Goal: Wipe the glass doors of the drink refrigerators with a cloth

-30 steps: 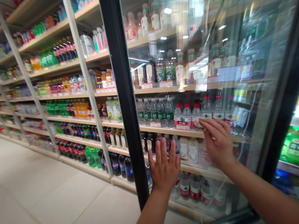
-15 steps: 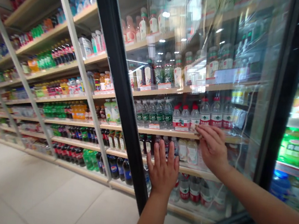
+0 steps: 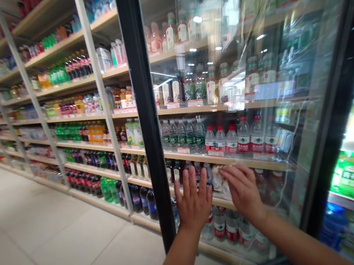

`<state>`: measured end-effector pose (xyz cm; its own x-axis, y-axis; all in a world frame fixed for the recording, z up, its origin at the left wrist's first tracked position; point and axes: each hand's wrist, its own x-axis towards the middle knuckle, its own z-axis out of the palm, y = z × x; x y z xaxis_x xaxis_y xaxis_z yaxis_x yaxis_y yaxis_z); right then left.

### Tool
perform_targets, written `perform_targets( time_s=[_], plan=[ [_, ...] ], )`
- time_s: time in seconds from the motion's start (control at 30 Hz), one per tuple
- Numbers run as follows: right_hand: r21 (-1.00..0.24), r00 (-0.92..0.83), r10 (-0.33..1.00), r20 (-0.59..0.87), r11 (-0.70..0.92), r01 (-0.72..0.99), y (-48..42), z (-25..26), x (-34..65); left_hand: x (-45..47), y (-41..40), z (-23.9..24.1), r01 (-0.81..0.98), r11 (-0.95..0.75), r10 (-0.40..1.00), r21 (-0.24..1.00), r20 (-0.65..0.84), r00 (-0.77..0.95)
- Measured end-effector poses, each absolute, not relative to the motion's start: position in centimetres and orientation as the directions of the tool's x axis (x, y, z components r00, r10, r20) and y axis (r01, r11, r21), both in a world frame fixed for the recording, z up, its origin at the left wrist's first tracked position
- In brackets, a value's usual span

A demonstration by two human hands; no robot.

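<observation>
My left hand lies flat with fingers spread against the glass door, near the dark frame on its left side. To its right, my right hand has its fingertips pinched together on a small, crumpled whitish wad, perhaps tissue or cloth; its exact kind is blurred. The wad is at the glass surface, mostly covered by the fingers. Behind the pane, water bottles with red caps stand on a shelf just above both hands.
The black door frame slants across the view. On the left, long shelves of bottled drinks run back beside a tiled floor. At the right edge, a lit cooler holds a green jug and other containers.
My right hand has slid down and slightly left across the glass with the wad. My left hand stays flat in the same place. The view has shifted slightly.
</observation>
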<state>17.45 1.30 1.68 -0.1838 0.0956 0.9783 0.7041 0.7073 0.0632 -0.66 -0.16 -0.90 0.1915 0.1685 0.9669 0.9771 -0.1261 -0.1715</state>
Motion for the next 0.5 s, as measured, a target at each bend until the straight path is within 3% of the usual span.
perform_targets(
  time_s=[0.1, 0.27, 0.33, 0.5],
  plan=[
    [0.112, -0.314, 0.133, 0.940, 0.749, 0.653, 1.1, 1.0, 17.5, -0.6, -0.1, -1.0, 0.978, -0.122, 0.172, -0.170, 0.967, 0.190],
    [0.000, -0.018, 0.023, 1.000, 0.629, 0.777, 2.2, 4.6, 19.3, -0.5, -0.3, -0.9, 0.979, -0.115, 0.167, -0.167, 0.969, 0.184],
    [-0.019, 0.011, 0.017, 1.000, 0.621, 0.784, 2.2, 4.3, 19.1, -0.6, -0.3, -0.8, 0.979, -0.111, 0.165, -0.173, 0.968, 0.190],
    [0.079, -0.255, 0.130, 0.958, 0.736, 0.673, 1.2, 1.2, 17.8, -0.6, -0.3, -0.8, 0.977, -0.102, 0.150, -0.185, 0.968, 0.199]
  ],
)
